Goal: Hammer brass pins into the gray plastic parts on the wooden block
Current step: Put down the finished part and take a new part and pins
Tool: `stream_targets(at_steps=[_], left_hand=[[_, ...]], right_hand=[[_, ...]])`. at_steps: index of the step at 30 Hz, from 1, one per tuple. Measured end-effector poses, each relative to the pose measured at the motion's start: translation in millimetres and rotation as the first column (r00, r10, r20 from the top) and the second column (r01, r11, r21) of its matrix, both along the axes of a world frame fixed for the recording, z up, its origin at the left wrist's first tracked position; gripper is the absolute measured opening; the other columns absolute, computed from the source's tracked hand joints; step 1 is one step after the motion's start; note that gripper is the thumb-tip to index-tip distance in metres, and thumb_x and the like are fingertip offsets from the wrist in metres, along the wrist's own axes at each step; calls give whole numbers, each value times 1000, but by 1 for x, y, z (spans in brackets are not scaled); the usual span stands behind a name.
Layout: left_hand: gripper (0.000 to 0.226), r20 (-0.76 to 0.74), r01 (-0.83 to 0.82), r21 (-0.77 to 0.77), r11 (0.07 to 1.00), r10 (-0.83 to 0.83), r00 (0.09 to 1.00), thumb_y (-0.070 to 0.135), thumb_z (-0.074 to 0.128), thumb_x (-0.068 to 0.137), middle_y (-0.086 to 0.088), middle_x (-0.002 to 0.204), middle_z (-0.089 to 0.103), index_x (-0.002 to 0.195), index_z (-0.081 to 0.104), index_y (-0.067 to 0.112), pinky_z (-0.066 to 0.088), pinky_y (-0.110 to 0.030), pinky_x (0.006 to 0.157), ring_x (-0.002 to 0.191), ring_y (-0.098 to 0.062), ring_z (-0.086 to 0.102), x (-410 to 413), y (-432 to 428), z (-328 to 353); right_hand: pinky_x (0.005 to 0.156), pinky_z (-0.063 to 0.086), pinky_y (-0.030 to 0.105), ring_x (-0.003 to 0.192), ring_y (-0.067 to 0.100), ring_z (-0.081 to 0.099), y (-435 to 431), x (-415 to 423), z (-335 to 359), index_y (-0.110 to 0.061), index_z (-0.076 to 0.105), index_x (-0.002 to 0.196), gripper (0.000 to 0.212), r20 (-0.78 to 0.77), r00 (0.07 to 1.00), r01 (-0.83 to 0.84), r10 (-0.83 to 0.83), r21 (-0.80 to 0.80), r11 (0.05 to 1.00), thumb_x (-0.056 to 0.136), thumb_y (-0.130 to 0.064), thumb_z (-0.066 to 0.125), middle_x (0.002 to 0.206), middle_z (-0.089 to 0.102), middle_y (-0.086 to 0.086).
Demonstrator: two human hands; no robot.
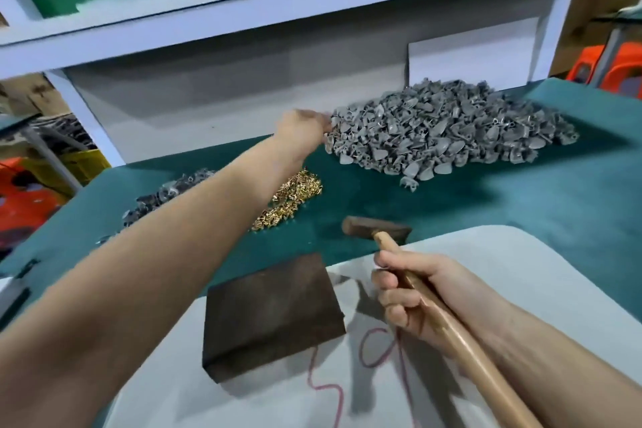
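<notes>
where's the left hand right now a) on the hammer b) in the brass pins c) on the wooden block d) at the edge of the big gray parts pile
d: the left hand touches the edge of the gray parts pile; the right hand grips the hammer.

One hammer (465, 351), one wooden block (271, 316), one brass-pin heap (295, 195)

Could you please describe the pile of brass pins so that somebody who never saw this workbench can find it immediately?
Start at the green mat covering the table. Between the large heap of gray plastic parts at the back and the smaller gray heap on the left lie the brass pins, beyond the hammer head. This pile alone is shiny and golden.
</notes>
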State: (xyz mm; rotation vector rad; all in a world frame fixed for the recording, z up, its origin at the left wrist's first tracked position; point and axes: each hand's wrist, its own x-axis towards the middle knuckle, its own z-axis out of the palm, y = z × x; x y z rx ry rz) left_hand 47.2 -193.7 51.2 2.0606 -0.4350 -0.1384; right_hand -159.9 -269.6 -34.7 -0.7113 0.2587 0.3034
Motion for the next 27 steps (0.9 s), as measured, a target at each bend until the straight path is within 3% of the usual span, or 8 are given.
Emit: stream_targets(at_steps=[3, 6, 11, 15, 18, 22, 25, 27], left_hand=[[39, 263, -62, 469, 881, -72, 962, 18, 44, 101, -12, 141, 50, 139, 47, 11, 40, -37, 108, 123, -27, 52, 40, -3, -14], [41, 213, -1, 727, 687, -224, 951, 24, 52, 98, -8, 139, 53, 137, 50, 14, 43, -34, 104, 116, -24, 57, 58, 27, -42], [9, 258, 4, 658, 753, -231, 938, 11, 62, 91, -7, 107, 69, 99, 67, 12, 47, -23, 76, 83, -13, 62, 59, 45, -63], [8, 280, -9, 586, 810, -192, 940, 9, 66, 89, -2, 94, 71, 83, 66, 15, 48, -17, 60, 69, -1, 57, 56, 50, -64], [11, 271, -48, 503, 863, -105, 957, 17, 72, 85, -2, 97, 70, 96, 70, 16, 57, -31, 68, 64, -12, 63, 52, 57, -61], [7, 320, -91, 477, 874, -76, 944, 10, 66, 89, -6, 90, 73, 92, 72, 10, 57, -24, 62, 70, -13, 67, 46, 73, -56], [13, 279, -69, 530, 845, -97, 955, 7, 61, 90, -2, 95, 72, 86, 71, 14, 57, -27, 74, 84, -15, 68, 43, 88, -52], [12, 191, 4, 608, 794, -151, 970, 13, 66, 88, 2, 103, 69, 98, 71, 17, 51, -26, 85, 92, -16, 65, 37, 99, -51]], right_hand=[[39, 46, 23, 32, 9, 38, -2, -1, -1, -9, 55, 61, 20, 10, 999, -51, 52, -26, 998, 79, -16, 58, 56, 34, 4], [42, 48, 23, 30, 7, 31, -1, 0, 0, -5, 51, 57, 33, 13, 996, -86, 86, -33, 996, 86, -19, 54, 41, 28, 0], [41, 49, 23, 27, 6, 28, -1, 2, 2, -5, 53, 53, 32, -16, 1000, -21, 21, 7, 1000, 83, -17, 58, 48, 21, 0], [41, 49, 22, 25, 8, 33, -1, 2, 1, -5, 56, 53, 33, -25, 1000, 2, -3, -32, 999, 83, -18, 58, 63, 10, 2], [41, 49, 21, 25, 8, 38, -1, 3, 0, -8, 58, 53, 31, -23, 1000, 8, -10, -65, 998, 82, -19, 58, 84, 1, 5], [40, 48, 21, 24, 5, 29, -1, 5, -1, -7, 50, 71, 13, 8, 1000, 14, -15, 26, 1000, 78, -14, 58, 64, 29, 4], [40, 49, 23, 24, 4, 27, -1, 5, -3, -6, 48, 74, 13, 10, 999, 32, -32, 17, 999, 78, -13, 58, 62, 38, 4], [40, 49, 23, 24, 4, 28, -1, 5, -3, -7, 47, 76, 13, 12, 999, 30, -30, 5, 1000, 78, -13, 57, 60, 41, 5]])
